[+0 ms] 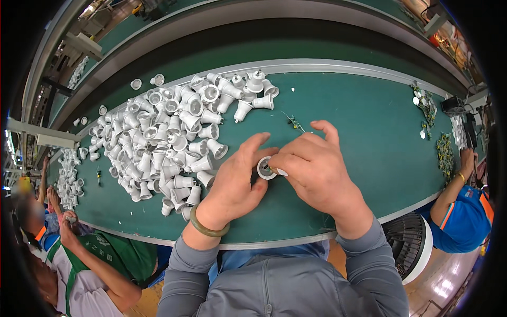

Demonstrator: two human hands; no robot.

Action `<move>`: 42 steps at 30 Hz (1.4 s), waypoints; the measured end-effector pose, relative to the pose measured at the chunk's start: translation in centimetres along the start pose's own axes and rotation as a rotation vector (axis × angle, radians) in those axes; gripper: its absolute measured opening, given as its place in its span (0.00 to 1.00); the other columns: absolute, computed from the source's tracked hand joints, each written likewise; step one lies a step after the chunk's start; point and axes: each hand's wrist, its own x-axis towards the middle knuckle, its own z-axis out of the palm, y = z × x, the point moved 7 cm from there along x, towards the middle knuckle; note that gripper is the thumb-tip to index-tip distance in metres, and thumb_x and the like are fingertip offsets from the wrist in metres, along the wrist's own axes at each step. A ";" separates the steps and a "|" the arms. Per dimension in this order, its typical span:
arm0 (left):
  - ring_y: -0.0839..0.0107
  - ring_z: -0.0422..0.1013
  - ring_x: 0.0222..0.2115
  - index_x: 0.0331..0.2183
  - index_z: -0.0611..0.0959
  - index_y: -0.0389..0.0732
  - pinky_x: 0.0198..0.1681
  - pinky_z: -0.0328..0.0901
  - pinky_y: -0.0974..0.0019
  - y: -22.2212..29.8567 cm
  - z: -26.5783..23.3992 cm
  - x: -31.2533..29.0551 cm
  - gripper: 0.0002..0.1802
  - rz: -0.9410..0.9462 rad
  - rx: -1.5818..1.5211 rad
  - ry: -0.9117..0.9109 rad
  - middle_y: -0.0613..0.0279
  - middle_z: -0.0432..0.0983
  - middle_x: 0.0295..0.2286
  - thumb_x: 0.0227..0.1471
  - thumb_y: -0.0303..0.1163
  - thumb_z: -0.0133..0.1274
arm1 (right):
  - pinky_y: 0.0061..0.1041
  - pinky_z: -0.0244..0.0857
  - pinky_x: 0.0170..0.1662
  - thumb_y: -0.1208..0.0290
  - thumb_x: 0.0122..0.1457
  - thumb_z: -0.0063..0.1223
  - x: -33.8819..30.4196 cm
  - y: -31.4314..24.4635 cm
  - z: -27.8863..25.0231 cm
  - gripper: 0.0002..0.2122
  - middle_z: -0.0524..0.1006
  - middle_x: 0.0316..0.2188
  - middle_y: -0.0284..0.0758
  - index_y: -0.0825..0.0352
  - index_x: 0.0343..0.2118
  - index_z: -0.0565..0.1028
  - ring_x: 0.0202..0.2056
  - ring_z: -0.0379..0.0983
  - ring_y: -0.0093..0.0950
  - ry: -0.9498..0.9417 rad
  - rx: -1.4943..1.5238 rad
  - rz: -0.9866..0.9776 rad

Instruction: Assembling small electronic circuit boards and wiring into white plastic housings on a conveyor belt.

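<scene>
Over the near middle of the green workbench [369, 158], my left hand [232, 182] curls round a white cup-shaped plastic housing [260, 169], its open round end facing up. My right hand [322, 171] is closed in a pinch at the mouth of that housing. Between its fingertips shows a small part with a white disc [282, 171]; its other end reaches into the opening and is mostly hidden. Just beyond my fingers lies a small green circuit board with wires [296, 124].
A large heap of white housings [169, 137] spreads to the left. At the far right lie piles of small circuit boards [444, 153] and a black device [452, 104]. A black-and-white fan [406, 243] stands right of me. People work at both sides.
</scene>
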 end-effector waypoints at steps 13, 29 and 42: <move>0.44 0.74 0.49 0.63 0.61 0.35 0.53 0.68 0.53 0.2 0.4 0.1 0.47 0.029 0.010 -0.055 0.47 0.80 0.47 0.39 0.13 0.55 | 0.47 0.58 0.58 0.75 0.51 0.59 -0.3 0.2 0.1 0.04 0.76 0.27 0.24 0.56 0.28 0.81 0.33 0.73 0.27 -0.046 0.014 0.000; 0.48 0.78 0.47 0.63 0.62 0.36 0.53 0.68 0.57 0.2 0.6 0.0 0.47 0.020 0.007 -0.092 0.46 0.81 0.44 0.39 0.12 0.54 | 0.50 0.58 0.58 0.72 0.49 0.58 -0.3 -0.3 0.1 0.02 0.73 0.25 0.25 0.56 0.26 0.78 0.31 0.71 0.27 -0.038 0.000 -0.059; 0.43 0.74 0.45 0.62 0.63 0.36 0.45 0.70 0.51 0.0 0.9 0.0 0.47 0.012 -0.024 -0.120 0.46 0.79 0.44 0.37 0.10 0.54 | 0.48 0.57 0.58 0.78 0.48 0.60 -0.2 -0.2 0.0 0.06 0.76 0.26 0.24 0.57 0.28 0.80 0.30 0.73 0.26 -0.080 0.025 -0.047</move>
